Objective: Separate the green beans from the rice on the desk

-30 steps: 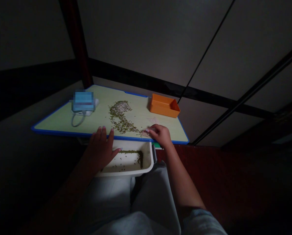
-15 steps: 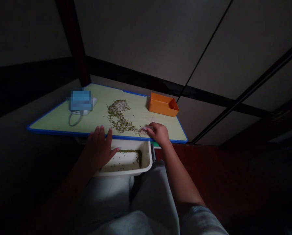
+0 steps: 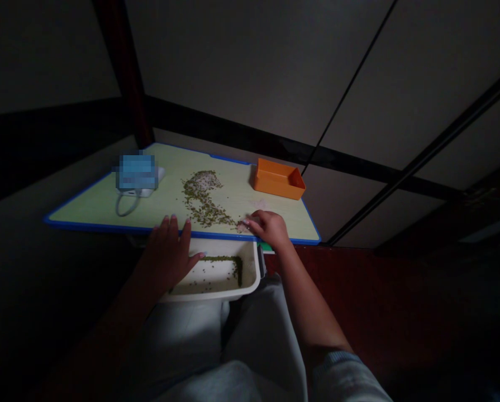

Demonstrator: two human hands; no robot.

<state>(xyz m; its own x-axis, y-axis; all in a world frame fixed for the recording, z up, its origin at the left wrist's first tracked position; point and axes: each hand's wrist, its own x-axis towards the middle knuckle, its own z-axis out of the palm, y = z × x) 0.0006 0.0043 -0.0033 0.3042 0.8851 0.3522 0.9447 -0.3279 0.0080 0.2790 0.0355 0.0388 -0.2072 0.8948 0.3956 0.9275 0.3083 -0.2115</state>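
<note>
Small green and pale grains (image 3: 203, 192) lie spread in a curved patch over the pale yellow tabletop (image 3: 241, 181). At the patch's near right end, my right hand (image 3: 270, 228) rests on the table with its fingers bent and drawn together. Whatever is between its fingertips is too small to make out; a few pinkish grains lie beside them. My left hand (image 3: 168, 251) has its fingers stretched over the table's blue near edge, its thumb apart, holding nothing. Below that thumb is a white plastic bin (image 3: 252, 273) with green grains along its inner sides.
An orange open box (image 3: 275, 187) stands at the table's right end. On the left sits a white device (image 3: 143, 191) with a looped grey cord, its upper part blurred out. Cabinet panels (image 3: 250, 72) rise behind the table. The bin is above my lap.
My right hand's fingertips have shifted very slightly left among the grains at the near edge. My left hand, the bin and the orange box stay where they were.
</note>
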